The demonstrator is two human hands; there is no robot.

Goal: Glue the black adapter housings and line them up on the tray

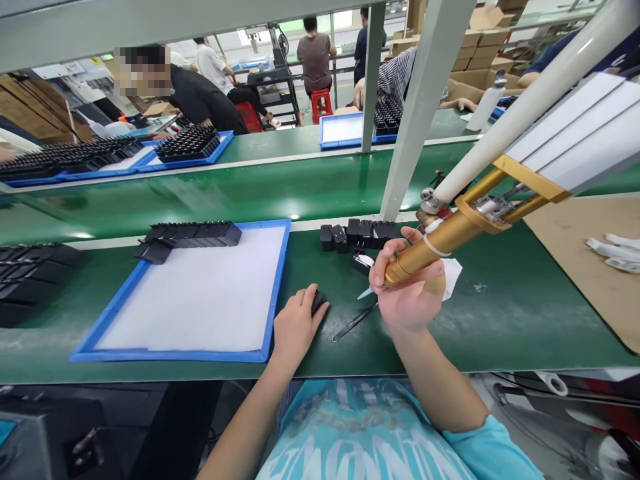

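Your left hand (294,327) had its grip closed on a small black block (317,302) (mostly hidden from view), dark where it showed, at the green surface (333,360), just right of the blue-rimmed tray (200,356). Your right hand (407,293) had its grip curled around the lower end of a smooth gold cylindrical tool (415,259) ringed by a white band (435,244).
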